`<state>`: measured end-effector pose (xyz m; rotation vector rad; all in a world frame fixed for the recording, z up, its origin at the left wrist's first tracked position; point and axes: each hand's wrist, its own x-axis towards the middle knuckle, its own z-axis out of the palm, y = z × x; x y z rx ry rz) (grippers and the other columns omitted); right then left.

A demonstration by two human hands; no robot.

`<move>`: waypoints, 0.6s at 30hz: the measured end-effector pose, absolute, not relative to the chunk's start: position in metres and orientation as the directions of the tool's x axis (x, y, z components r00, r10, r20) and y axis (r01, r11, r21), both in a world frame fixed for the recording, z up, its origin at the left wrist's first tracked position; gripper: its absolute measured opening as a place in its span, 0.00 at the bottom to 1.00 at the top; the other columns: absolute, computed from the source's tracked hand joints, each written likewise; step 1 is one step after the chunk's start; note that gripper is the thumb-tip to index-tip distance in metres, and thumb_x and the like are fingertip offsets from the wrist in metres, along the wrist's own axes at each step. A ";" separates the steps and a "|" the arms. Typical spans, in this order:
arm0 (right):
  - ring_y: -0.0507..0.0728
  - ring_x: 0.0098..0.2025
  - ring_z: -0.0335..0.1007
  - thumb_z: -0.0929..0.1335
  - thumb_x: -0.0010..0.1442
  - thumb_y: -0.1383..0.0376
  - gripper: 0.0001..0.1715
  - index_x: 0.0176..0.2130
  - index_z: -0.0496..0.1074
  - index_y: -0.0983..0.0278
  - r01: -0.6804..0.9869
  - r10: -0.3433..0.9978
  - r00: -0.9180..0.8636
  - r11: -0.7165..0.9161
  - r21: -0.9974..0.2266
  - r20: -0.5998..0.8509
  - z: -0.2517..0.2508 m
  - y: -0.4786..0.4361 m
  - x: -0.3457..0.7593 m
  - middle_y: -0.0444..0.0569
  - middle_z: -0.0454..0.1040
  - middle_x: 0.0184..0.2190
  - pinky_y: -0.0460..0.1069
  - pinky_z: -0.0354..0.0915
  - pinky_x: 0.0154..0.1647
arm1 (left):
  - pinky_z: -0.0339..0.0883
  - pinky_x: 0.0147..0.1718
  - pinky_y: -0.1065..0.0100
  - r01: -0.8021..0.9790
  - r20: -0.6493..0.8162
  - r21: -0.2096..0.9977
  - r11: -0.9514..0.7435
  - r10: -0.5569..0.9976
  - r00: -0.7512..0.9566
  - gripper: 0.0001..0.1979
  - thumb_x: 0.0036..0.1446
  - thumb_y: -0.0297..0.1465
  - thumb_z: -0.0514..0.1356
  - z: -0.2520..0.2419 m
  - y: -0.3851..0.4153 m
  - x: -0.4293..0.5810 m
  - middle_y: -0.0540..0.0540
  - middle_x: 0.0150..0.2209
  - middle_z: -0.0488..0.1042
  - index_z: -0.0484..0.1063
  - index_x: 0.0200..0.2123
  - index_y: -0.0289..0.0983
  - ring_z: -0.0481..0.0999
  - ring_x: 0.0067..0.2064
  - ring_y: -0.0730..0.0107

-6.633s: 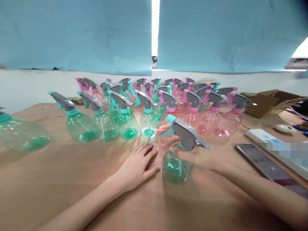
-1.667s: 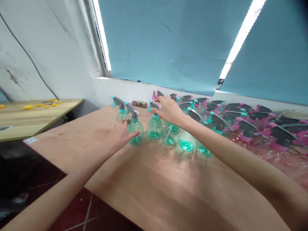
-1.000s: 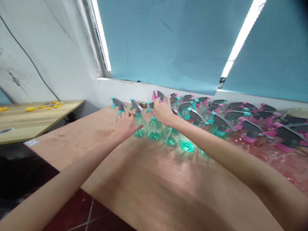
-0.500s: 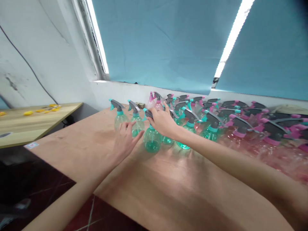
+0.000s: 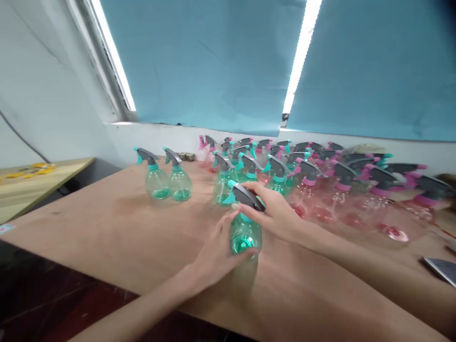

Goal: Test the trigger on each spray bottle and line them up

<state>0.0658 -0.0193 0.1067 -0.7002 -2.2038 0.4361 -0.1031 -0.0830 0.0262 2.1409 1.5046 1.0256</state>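
Note:
A green spray bottle (image 5: 245,235) with a grey and teal trigger head is held between both hands near the front of the wooden table (image 5: 149,237). My right hand (image 5: 276,209) grips the spray head from the right, its fingers around the grey top. Around the left side of the bottle's clear green body, my left hand (image 5: 223,247) is closed, thumb across the lower front. Just behind stands another green spray bottle (image 5: 223,185). Two more green bottles, a left one (image 5: 156,180) and its neighbour (image 5: 181,183), stand apart to the left.
Rows of pink spray bottles (image 5: 337,202) and green ones crowd the right and back of the table. A dark flat object (image 5: 441,268) lies at the right edge. Yellow pieces (image 5: 39,167) lie on a second table at left. A blue curtain (image 5: 199,61) hangs behind.
The right hand has brought a green spray bottle from the group toward me. My left hand, earlier free beside it, has closed on its body. The view has swung right.

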 end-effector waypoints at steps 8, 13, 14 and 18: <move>0.57 0.41 0.74 0.71 0.56 0.58 0.25 0.52 0.63 0.57 0.130 0.720 -0.453 0.637 -0.759 0.526 0.077 -0.027 0.142 0.47 0.74 0.41 0.52 0.70 0.39 | 0.54 0.58 0.40 0.525 0.378 0.681 -0.511 0.859 0.345 0.42 0.53 0.45 0.66 0.025 -0.074 -0.033 0.39 0.63 0.57 0.45 0.64 0.49 0.55 0.65 0.42; 0.58 0.42 0.75 0.70 0.56 0.62 0.22 0.50 0.64 0.55 0.047 0.774 -0.383 0.562 -0.825 0.505 0.063 -0.023 0.168 0.46 0.73 0.39 0.55 0.72 0.42 | 0.53 0.60 0.43 0.456 0.387 0.692 -0.559 0.821 0.419 0.43 0.51 0.49 0.67 0.019 -0.065 0.004 0.39 0.63 0.57 0.48 0.63 0.47 0.54 0.65 0.45; 0.58 0.41 0.75 0.69 0.56 0.63 0.21 0.49 0.65 0.56 0.037 0.781 -0.379 0.549 -0.835 0.497 0.063 -0.023 0.172 0.45 0.73 0.38 0.55 0.72 0.42 | 0.53 0.61 0.43 0.441 0.395 0.694 -0.569 0.813 0.428 0.43 0.51 0.49 0.67 0.018 -0.063 0.010 0.40 0.63 0.57 0.48 0.63 0.47 0.54 0.65 0.46; 0.54 0.33 0.72 0.67 0.53 0.68 0.18 0.45 0.68 0.57 0.074 0.803 -0.358 0.534 -0.842 0.477 0.069 -0.024 0.186 0.43 0.72 0.36 0.53 0.72 0.37 | 0.55 0.60 0.44 0.424 0.382 0.701 -0.573 0.804 0.456 0.43 0.49 0.50 0.67 0.017 -0.055 0.027 0.42 0.63 0.57 0.49 0.63 0.49 0.56 0.64 0.46</move>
